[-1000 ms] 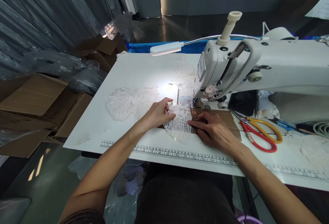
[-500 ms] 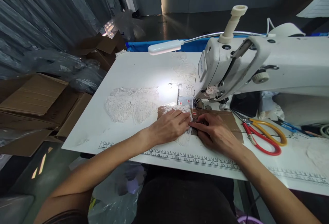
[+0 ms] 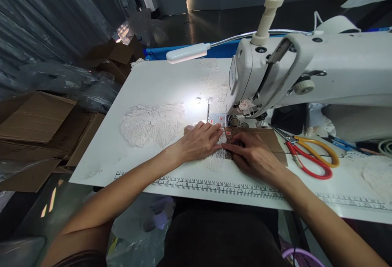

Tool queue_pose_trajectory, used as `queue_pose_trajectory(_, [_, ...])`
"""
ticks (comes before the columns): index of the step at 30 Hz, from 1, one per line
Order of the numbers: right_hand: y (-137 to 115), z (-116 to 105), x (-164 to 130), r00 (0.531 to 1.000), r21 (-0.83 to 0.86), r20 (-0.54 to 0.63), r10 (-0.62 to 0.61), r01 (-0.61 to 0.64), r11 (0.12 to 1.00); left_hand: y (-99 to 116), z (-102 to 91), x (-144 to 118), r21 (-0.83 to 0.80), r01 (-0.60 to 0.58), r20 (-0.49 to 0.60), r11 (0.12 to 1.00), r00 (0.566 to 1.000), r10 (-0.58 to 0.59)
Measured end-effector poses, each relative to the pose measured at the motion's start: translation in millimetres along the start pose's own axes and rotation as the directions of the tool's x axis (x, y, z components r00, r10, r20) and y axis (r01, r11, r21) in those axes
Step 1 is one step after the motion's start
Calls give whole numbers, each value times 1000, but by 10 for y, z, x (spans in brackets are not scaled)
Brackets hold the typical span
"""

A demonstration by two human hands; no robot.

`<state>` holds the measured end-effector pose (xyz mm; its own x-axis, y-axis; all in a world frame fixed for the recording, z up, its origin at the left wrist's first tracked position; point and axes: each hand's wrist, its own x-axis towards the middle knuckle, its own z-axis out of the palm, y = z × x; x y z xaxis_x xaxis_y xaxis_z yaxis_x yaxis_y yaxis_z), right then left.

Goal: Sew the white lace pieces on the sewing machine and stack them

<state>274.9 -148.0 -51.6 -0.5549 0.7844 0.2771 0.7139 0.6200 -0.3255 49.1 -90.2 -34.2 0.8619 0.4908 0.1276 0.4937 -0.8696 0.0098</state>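
Observation:
My left hand (image 3: 202, 138) lies flat over a piece of white lace (image 3: 217, 163) at the front of the sewing machine (image 3: 245, 71). Its fingers are stretched out and point toward the presser foot (image 3: 231, 121). On the right side of the lace, my right hand (image 3: 252, 152) has its fingers curled, with the index finger reaching to the lace edge beside my left thumb. The fingertips pinch there, partly hidden. Beneath both hands is a brown strip (image 3: 271, 138) fixed on the table. More lace (image 3: 219, 91) runs out behind the needle area.
A heap of lace pieces (image 3: 150, 126) lies left on the white table (image 3: 104, 148). Red-and-orange-handled scissors (image 3: 309, 152) rest right of my right hand, near blue snips (image 3: 343, 144). A lamp (image 3: 188, 52) hangs over the work. Cardboard boxes (image 3: 39, 120) stand left of the table.
The whole view has shifted slightly, so the machine and table appear a little further left and up. Both hands keep nearly the same places on the lace.

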Motion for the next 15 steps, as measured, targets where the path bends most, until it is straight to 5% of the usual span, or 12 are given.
queue_pose_trajectory(8, [2, -15, 9, 1000, -120, -7, -20, 19, 993, 24, -11, 85, 212, -55, 46, 976, 998, 46])
queue_pose_trajectory(15, [77, 8, 15, 997, -76, -79, 22, -28, 997, -43, -66, 246, 178, -44, 58, 983, 998, 34])
